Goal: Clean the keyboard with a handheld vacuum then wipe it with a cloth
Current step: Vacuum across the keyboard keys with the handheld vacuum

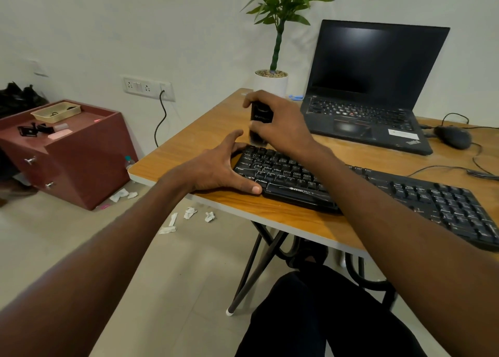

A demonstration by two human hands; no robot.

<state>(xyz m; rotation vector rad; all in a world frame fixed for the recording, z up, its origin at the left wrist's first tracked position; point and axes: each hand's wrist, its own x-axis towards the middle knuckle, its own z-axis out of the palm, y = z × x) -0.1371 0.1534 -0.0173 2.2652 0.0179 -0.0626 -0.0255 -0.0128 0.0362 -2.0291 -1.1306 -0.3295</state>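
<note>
Two hands: left hand (216,167) flat, steadying keyboard (351,192); right hand (278,121) grips vac (259,116).

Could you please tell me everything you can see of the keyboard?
The keyboard is black, plastic-looking and full-size, with a number pad at its right end and Zebronics printed by the spacebar. It lies flat and angled on the wooden table, near the front edge. The left hand rests on its left end; the right hand holds the vacuum upright over its far-left corner.
</note>
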